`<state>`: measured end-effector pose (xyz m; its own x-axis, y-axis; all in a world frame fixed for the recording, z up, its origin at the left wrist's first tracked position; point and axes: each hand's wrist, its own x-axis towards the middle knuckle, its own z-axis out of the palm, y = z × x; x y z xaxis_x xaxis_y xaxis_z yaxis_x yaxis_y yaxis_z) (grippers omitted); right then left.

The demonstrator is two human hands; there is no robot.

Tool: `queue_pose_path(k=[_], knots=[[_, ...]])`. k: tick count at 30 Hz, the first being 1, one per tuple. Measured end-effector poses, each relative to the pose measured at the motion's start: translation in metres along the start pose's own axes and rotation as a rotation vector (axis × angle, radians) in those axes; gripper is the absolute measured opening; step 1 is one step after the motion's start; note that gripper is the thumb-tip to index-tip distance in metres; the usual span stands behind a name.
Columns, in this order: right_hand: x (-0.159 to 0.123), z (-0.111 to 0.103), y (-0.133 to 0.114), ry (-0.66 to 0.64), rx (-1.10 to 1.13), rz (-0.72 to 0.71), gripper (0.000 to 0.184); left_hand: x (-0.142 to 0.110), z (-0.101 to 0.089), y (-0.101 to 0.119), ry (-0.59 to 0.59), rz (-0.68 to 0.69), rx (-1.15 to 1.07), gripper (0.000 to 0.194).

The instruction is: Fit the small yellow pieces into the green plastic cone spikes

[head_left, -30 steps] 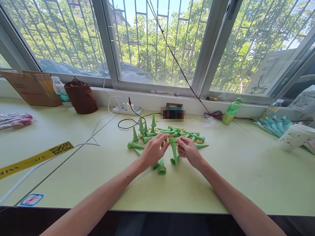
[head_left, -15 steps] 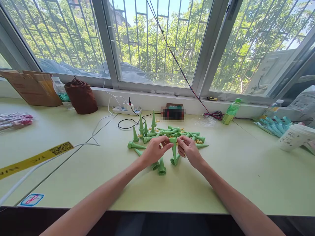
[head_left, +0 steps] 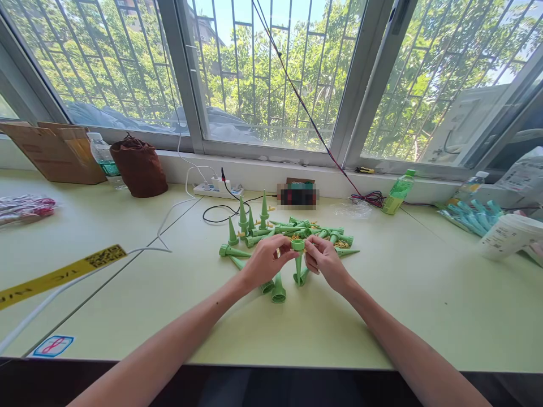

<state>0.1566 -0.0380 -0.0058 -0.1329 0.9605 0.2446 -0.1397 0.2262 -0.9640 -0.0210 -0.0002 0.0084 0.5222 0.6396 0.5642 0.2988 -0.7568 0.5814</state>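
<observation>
Between my hands a green plastic watering spike (head_left: 298,245) hangs point down, its round open top facing up. My left hand (head_left: 267,257) is closed with its fingers at the left side of the spike's top. On the other side, my right hand (head_left: 326,257) pinches the spike near its rim. Just behind lies a pile of green spikes (head_left: 297,229) with small yellow parts (head_left: 341,245) among them. Several spikes stand upright at the pile's left, such as one tall spike (head_left: 263,210). A loose spike (head_left: 278,291) lies in front, open end toward me.
A white cable (head_left: 169,226) with a yellow tag (head_left: 63,277) crosses the left side. At the back are a brown pouch (head_left: 139,167), a power strip (head_left: 218,189) and a green bottle (head_left: 399,192). A white cup (head_left: 507,237) leans at the right.
The held spike's top has tipped slightly toward me, so more of its round opening shows. Both hands stay nearly in place around it.
</observation>
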Motion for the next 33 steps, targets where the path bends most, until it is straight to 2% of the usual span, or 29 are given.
queue_pose_path(k=[12,25,33], knots=[[0.0,-0.001,0.001,-0.043,0.026,0.019,0.031,-0.002,-0.001,-0.002,-0.024,0.12,0.005,0.014],[0.001,0.0,0.0,-0.043,0.06,0.109,0.033,-0.004,-0.006,-0.009,-0.061,0.386,0.254,0.017],[0.001,-0.004,0.001,-0.04,0.056,0.182,0.035,-0.004,-0.006,-0.01,-0.063,0.439,0.355,0.017]])
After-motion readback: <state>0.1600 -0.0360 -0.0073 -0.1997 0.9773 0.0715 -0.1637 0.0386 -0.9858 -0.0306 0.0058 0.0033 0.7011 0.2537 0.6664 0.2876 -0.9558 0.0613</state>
